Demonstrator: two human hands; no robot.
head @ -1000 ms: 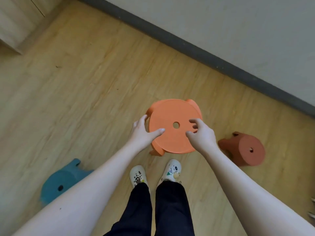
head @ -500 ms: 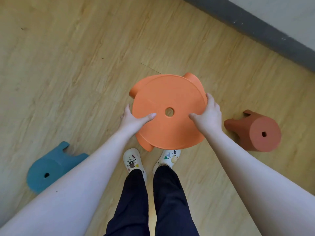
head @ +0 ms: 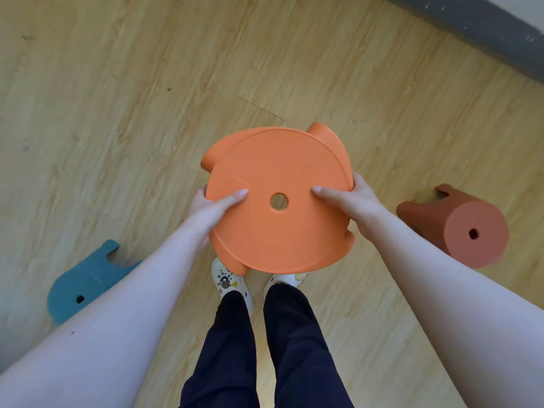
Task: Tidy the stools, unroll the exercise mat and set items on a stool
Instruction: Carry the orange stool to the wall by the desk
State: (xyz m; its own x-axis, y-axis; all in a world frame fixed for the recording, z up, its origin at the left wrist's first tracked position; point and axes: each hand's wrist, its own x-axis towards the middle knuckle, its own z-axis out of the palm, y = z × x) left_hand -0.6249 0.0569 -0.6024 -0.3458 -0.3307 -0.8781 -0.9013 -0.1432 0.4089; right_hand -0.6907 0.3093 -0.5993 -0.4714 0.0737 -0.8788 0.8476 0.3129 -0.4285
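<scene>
I hold an orange stool (head: 279, 160) upright in front of me, above the wooden floor, its round seat with a centre hole facing the camera. My left hand (head: 210, 209) grips the seat's left edge, thumb on top. My right hand (head: 348, 198) grips the right edge the same way. A blue stool (head: 88, 278) lies on its side on the floor at the left. A brown-red stool (head: 462, 228) lies on its side at the right. No mat is in view.
My feet in white clogs (head: 231, 282) stand directly under the held stool. A grey skirting board (head: 485, 30) and wall run across the top right corner. Wooden floor (head: 117, 98) stretches ahead and to the left.
The orange stool has come up off the floor and closer to the camera, held by both hands at its edges. The view has tilted further down.
</scene>
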